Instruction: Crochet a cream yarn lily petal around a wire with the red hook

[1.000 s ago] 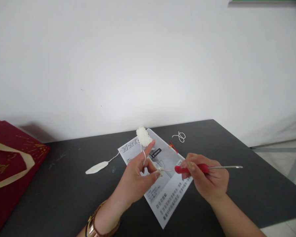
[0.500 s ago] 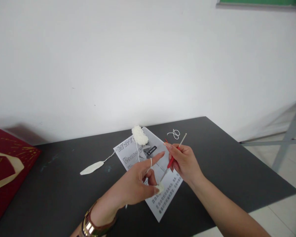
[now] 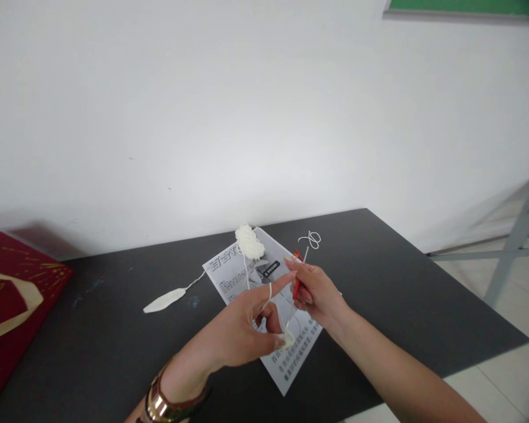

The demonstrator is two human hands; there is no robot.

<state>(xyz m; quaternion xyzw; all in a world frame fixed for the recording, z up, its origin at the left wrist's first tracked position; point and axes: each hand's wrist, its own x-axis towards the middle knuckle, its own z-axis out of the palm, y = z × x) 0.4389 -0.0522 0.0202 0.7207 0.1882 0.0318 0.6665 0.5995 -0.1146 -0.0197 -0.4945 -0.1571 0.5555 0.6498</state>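
My left hand (image 3: 253,320) pinches a small cream crochet piece (image 3: 287,339) between thumb and finger, with a strand of yarn looped over its raised index finger. In my right hand (image 3: 315,292) is a crochet hook (image 3: 297,288) with a red grip, its metal tip slanting down to the crochet piece. The fingertips of both hands are close together. Behind them a ball of cream yarn (image 3: 249,242) rests on a printed sheet (image 3: 286,379), and the strand runs from it to my left hand.
On the dark table (image 3: 114,329) lies a finished-looking cream leaf-shaped crochet piece (image 3: 164,300) with a yarn tail. A loose curl of white yarn (image 3: 311,239) and a small red-orange item (image 3: 297,254) are beyond my right hand. A red bag (image 3: 17,311) stands at left; a white wall rises behind.
My right hand has shifted left and tilted the crochet hook more upright, bringing it nearer my left index finger. The left hand stays almost in place with the crochet piece.
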